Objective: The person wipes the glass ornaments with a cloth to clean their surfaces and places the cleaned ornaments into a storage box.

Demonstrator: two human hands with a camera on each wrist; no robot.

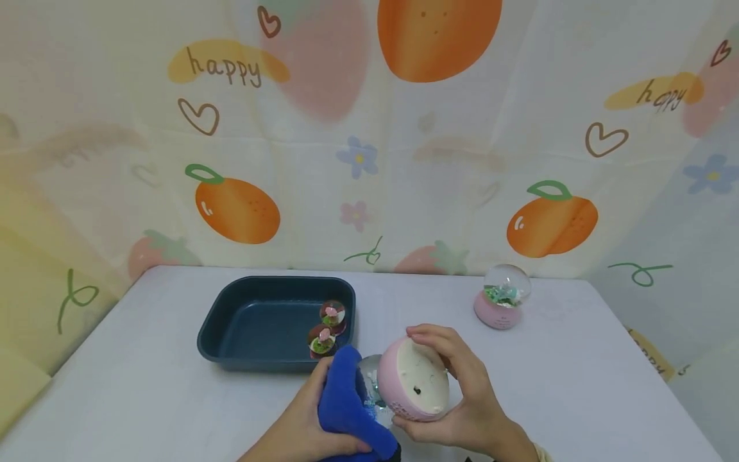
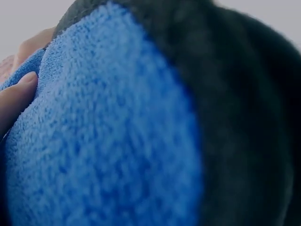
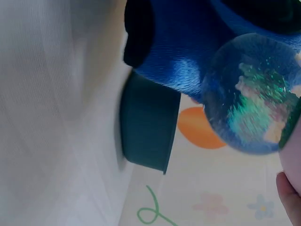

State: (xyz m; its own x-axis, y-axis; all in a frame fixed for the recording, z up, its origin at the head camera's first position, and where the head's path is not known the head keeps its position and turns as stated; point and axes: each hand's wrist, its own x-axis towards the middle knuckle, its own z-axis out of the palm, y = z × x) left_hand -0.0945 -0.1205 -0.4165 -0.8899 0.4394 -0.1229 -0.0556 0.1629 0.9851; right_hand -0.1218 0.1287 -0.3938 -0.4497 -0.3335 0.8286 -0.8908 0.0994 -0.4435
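Observation:
A snow globe with a pink base is tipped on its side, its pale underside turned up toward the head camera. My right hand grips it by that base, thumb below and fingers above. In the right wrist view the clear ball shows green glitter inside. A blue cloth with a dark edge is held in my left hand, against the globe's glass side. Up close, the cloth fills most of the left wrist view, with a thumb pressing its edge.
A dark teal tray stands at the back left of the white table. Two small globes, one behind the other, sit at its right end. Another pink-based snow globe stands upright at the back right, before a printed curtain.

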